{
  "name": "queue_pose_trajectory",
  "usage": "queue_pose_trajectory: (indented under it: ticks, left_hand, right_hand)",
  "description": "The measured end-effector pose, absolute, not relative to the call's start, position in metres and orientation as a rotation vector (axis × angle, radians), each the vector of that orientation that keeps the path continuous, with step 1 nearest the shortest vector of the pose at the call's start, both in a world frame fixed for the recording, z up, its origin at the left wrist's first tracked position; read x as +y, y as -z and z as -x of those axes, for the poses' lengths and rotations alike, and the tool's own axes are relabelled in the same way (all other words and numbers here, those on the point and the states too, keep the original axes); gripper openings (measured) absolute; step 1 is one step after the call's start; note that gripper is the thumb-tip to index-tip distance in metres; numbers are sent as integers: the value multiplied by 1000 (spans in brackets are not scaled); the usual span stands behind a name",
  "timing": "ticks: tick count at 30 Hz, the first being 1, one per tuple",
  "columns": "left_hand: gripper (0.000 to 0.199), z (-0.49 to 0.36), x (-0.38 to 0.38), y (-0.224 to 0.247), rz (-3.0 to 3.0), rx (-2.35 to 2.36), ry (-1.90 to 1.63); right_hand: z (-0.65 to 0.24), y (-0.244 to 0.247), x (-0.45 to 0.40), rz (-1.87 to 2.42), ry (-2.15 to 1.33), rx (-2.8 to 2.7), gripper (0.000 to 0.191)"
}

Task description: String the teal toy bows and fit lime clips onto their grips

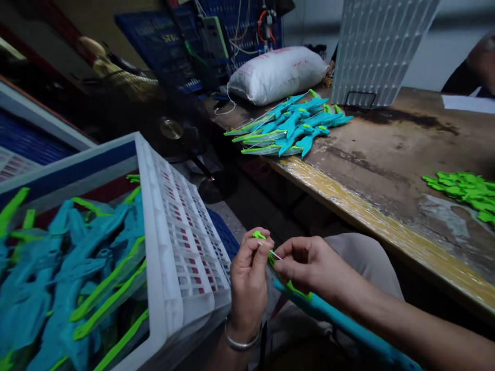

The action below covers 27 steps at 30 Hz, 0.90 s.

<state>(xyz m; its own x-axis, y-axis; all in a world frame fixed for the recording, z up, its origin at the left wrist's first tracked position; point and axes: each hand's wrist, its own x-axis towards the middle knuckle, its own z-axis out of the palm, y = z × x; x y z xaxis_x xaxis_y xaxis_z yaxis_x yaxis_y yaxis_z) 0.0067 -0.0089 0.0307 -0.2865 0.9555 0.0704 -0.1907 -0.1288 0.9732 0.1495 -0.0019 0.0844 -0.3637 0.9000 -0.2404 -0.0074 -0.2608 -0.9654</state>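
Above the lap, my left hand (250, 278) pinches the tip of a green piece (291, 287), its fingers closed. A silver bangle is on that wrist. My right hand (305, 263) is closed beside it, thumb and fingertips on a thin white strand (275, 254) that runs between both hands. The green piece lies along a long teal part (348, 323), which slopes down to the lower right under my right forearm. The teal part's middle is partly hidden by that forearm.
At left, a white crate (166, 257) holds teal and green parts (73, 278). Teal toy-like pieces (294, 123) are piled on the table (371, 149) near a white sack (278, 72). Green pieces (464, 190) lie at right; a person's arm (483, 62) shows behind.
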Motion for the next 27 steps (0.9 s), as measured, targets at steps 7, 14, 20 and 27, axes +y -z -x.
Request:
queue_pose_trajectory:
  ticks: [7,14,20,27]
  left_hand:
    - [16,-5,-10,-28,-1014,1148,-1621]
    - [18,-1,-7,-34,-675,775,-1709]
    - [23,6,-6,-43,-480,578,-1621]
    - [23,8,-9,-44,-452,447,-1641]
  right_hand:
    - [-128,-74,4,1246,-1816,-790,43]
    - [-139,-100,8,1253,-1241,-1384,19]
    - [-135,-101,3,1014,-779,-1911,15]
    - [-123,-95,-2,892,-527,-2102,20]
